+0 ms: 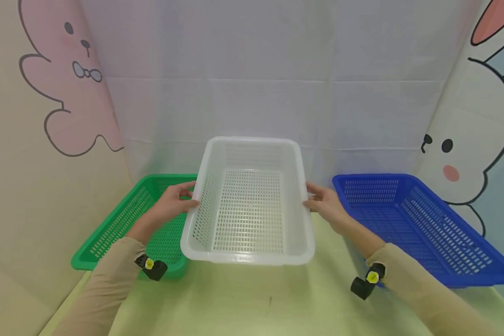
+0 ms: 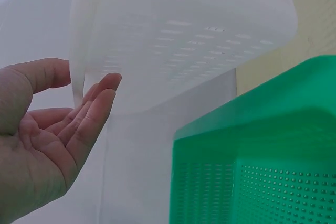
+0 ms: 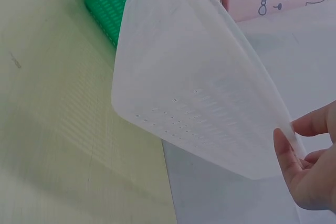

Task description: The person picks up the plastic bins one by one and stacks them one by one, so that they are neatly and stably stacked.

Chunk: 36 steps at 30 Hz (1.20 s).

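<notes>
- Centrally, a white perforated plastic basket (image 1: 249, 210) is held up off the table (image 1: 252, 303), tilted so that its open top faces the wearer.
- Left hand (image 1: 171, 204): grasping the basket's left rim, thumb and fingers on opposite sides of the edge.
- Right hand (image 1: 328, 205): grasping the right rim likewise, roughly level with the left hand.
- Near edge: the basket's near rim, bearing raised characters, hangs over the yellow-green tabletop, which extends from there to the bottom of the head view.
- Far edge: the far rim stands before the white cloth backdrop (image 1: 252, 70), which forms the rear limit.
- Left side: a green perforated basket (image 1: 168, 238) rests on the table; in the head view the white basket overlaps its right portion. The left wrist view shows a gap between the two.
- Right side: a blue perforated basket (image 1: 390, 224) rests on the table, apart from the white basket; tabletop shows between them. The right forearm passes in front of its near left corner.
- Lateral limits: side curtains carry a pink animal print (image 1: 71, 70) at left and a white rabbit print (image 1: 466, 140) at right.
- Each sleeve cuff bears a small black camera.
</notes>
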Each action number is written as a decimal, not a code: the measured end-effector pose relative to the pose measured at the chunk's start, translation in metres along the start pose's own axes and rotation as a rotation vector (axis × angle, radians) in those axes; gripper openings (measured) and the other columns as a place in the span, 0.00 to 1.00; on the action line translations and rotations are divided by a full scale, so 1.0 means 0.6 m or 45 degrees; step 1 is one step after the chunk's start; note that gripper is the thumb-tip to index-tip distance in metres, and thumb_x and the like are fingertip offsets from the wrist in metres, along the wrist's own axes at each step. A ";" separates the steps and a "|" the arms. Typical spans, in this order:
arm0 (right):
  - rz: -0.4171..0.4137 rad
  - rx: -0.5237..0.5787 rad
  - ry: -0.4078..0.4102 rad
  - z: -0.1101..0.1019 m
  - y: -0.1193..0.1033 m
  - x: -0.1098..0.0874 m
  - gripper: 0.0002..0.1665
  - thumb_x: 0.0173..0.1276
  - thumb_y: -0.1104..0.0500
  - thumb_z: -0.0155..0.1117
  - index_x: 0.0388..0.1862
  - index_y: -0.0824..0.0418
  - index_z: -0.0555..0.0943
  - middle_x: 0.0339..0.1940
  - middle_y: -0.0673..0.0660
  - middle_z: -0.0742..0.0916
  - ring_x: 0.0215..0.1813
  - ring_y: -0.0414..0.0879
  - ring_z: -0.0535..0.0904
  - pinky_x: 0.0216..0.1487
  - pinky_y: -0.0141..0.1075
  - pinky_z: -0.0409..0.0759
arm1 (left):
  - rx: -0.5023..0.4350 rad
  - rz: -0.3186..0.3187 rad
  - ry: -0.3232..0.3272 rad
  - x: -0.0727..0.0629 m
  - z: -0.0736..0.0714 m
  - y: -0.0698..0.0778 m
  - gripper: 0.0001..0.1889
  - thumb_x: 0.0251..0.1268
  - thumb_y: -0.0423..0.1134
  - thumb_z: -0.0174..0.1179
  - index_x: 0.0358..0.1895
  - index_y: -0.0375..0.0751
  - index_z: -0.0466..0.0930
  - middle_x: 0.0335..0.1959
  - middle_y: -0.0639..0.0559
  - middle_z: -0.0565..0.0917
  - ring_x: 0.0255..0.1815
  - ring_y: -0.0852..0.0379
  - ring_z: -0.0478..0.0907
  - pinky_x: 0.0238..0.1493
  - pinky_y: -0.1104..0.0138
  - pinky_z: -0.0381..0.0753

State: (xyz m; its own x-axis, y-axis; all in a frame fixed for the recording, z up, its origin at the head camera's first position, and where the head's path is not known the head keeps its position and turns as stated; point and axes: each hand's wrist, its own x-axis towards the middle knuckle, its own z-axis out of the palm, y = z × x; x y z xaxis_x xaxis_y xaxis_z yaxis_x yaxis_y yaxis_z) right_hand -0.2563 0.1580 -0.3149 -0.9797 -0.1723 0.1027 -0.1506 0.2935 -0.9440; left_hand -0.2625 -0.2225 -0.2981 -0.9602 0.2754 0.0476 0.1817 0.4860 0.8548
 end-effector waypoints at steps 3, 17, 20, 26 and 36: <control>-0.021 0.098 0.018 0.010 -0.007 0.004 0.36 0.60 0.71 0.55 0.68 0.68 0.58 0.58 0.71 0.73 0.42 0.41 0.79 0.43 0.33 0.79 | -0.005 0.003 0.038 -0.003 -0.014 0.003 0.33 0.61 0.33 0.56 0.69 0.37 0.54 0.48 0.34 0.74 0.41 0.49 0.80 0.39 0.58 0.81; -0.258 0.498 -0.079 0.062 -0.021 0.017 0.37 0.60 0.75 0.53 0.68 0.69 0.55 0.65 0.68 0.66 0.38 0.36 0.79 0.40 0.30 0.79 | 0.038 0.097 0.160 -0.038 -0.082 0.016 0.31 0.64 0.34 0.53 0.68 0.34 0.53 0.49 0.30 0.72 0.33 0.64 0.80 0.35 0.65 0.81; -0.248 0.524 -0.073 0.076 -0.028 0.021 0.37 0.61 0.74 0.53 0.69 0.68 0.55 0.66 0.65 0.66 0.39 0.37 0.79 0.40 0.30 0.79 | 0.087 0.078 0.186 -0.039 -0.092 0.009 0.31 0.64 0.34 0.52 0.68 0.33 0.53 0.49 0.30 0.72 0.32 0.66 0.79 0.34 0.67 0.81; -0.247 0.615 -0.085 0.106 -0.046 0.025 0.36 0.62 0.73 0.52 0.69 0.68 0.55 0.67 0.63 0.66 0.40 0.37 0.78 0.42 0.30 0.79 | 0.274 0.030 0.139 -0.044 -0.128 0.016 0.30 0.66 0.36 0.50 0.68 0.30 0.52 0.49 0.30 0.72 0.34 0.56 0.80 0.33 0.66 0.81; -0.293 0.645 -0.118 0.155 -0.063 0.033 0.35 0.64 0.72 0.53 0.69 0.67 0.55 0.68 0.62 0.65 0.42 0.39 0.77 0.41 0.28 0.79 | 0.478 -0.103 0.033 -0.047 -0.175 0.036 0.31 0.68 0.36 0.45 0.68 0.24 0.44 0.52 0.27 0.68 0.40 0.46 0.77 0.40 0.56 0.80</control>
State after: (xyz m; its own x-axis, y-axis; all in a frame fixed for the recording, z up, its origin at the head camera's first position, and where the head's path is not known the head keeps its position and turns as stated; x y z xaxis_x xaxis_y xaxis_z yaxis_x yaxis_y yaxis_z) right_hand -0.2578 0.0560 -0.3066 -0.9100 -0.2672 0.3171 -0.2540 -0.2454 -0.9356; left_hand -0.2537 -0.3072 -0.2269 -0.9788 0.2050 0.0053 0.1659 0.7765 0.6079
